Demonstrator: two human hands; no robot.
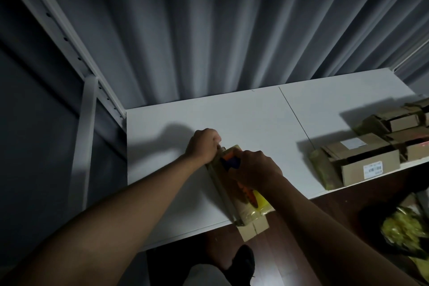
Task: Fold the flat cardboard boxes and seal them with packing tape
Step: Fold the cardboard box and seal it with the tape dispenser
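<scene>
dimly lit, seen from above at a white table backed by a grey pleated curtain. at the near edge, overhanging it slightly: one long, narrow cardboard box, already folded into shape, its upper face glossy with yellowish packing tape. left hand curled round the far end of that box, fingers wrapped over the corner, steadying it. right hand closed round an orange and blue tape dispenser, pressed down on the top of the box near its far end; fingertips hidden beneath, so exact grip not visible. probably mid-stroke along the top seam, with tape showing on the near half and the dispenser sitting at the far half; whether the strip has been cut cannot be told. well apart on the right side of the table: a cluster of finished boxes, brown, taped at the ends, one bearing a white barcode label. judging from that pile, several boxes done, this one close to sealed. off the table at lower right, a blurred yellow-green heap, too unclear to name. no flat, unfolded cardboard visible anywhere, so remaining count unknown. white metal shelf upright at left, dark wooden floor below.
</scene>
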